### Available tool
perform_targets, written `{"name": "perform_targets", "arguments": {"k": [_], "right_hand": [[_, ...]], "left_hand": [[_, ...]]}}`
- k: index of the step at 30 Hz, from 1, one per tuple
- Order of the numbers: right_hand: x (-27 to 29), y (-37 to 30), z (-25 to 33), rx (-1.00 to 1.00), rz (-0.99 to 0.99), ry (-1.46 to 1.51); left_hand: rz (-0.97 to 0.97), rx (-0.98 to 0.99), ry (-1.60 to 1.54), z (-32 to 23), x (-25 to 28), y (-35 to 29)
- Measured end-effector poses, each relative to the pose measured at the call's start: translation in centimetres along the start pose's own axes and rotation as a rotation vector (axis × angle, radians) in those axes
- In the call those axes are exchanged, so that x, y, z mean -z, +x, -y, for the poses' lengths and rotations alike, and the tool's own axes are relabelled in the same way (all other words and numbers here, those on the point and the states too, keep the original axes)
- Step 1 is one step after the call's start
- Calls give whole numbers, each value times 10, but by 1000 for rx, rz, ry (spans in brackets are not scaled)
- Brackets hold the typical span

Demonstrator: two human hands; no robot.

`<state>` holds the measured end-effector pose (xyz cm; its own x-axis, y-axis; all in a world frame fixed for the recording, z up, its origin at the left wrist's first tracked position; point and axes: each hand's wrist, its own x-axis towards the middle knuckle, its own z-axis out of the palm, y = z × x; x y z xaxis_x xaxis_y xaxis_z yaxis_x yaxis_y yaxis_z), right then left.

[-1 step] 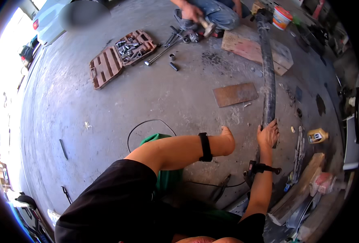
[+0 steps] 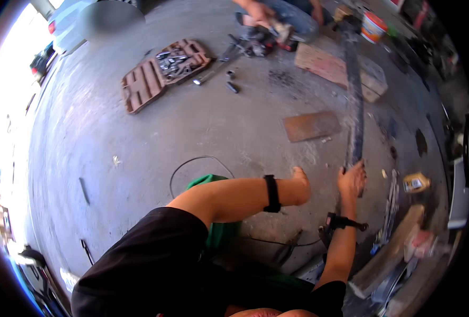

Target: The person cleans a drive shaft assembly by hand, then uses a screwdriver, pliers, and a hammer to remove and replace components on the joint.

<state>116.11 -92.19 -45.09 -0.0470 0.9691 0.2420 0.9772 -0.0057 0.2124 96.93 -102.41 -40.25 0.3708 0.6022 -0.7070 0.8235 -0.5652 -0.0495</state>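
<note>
A long dark metal pipe [image 2: 354, 100] runs from the far right toward me. Its far part crosses a wooden block. My right hand [image 2: 353, 180] is wrapped round its near end, thumb on the left side and fingers over the top. A black strap with a small device sits on that wrist. My left arm reaches across the middle with a black band near the wrist. My left hand [image 2: 299, 186] is bent downward left of the pipe, apart from it, and its fingers are mostly hidden. A flat rusty metal plate [image 2: 312, 126] lies on the floor ahead of it.
Opposite me a crouching person's hand [image 2: 260, 11] holds a blurred hammer-like tool. A brown socket-set case [image 2: 143, 87] lies unfolded at the far left. At right are the wooden block [image 2: 319, 64], an orange-white bucket [image 2: 373, 27], a yellow bottle [image 2: 416, 183] and a timber beam [image 2: 390, 251].
The whole view has shifted slightly, so most floor things appear a little further right. The co-worker's hand and tool are blurred by motion. My right hand keeps its hold on the pipe.
</note>
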Motion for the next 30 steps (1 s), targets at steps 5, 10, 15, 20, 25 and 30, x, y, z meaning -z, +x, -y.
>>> {"name": "perform_targets", "arguments": {"k": [5, 10, 15, 20, 25, 30], "right_hand": [[-82, -13, -45, -81, 61, -42], [-40, 3, -21, 134, -147, 63], [-44, 23, -14, 121, -104, 75], [-44, 31, -7, 94, -77, 63], [-38, 15, 1, 61, -55, 51], [-49, 4, -31, -60, 19, 33]], "left_hand": [[-445, -231, 185, -21, 7, -24], [-443, -247, -52, -21, 22, -62], [-480, -172, -137, -9, 24, -56], [-511, -165, -164, 1, 27, -43], [-540, -154, -170, 6, 19, -45], [-598, -111, -126, -5, 14, -14]]}}
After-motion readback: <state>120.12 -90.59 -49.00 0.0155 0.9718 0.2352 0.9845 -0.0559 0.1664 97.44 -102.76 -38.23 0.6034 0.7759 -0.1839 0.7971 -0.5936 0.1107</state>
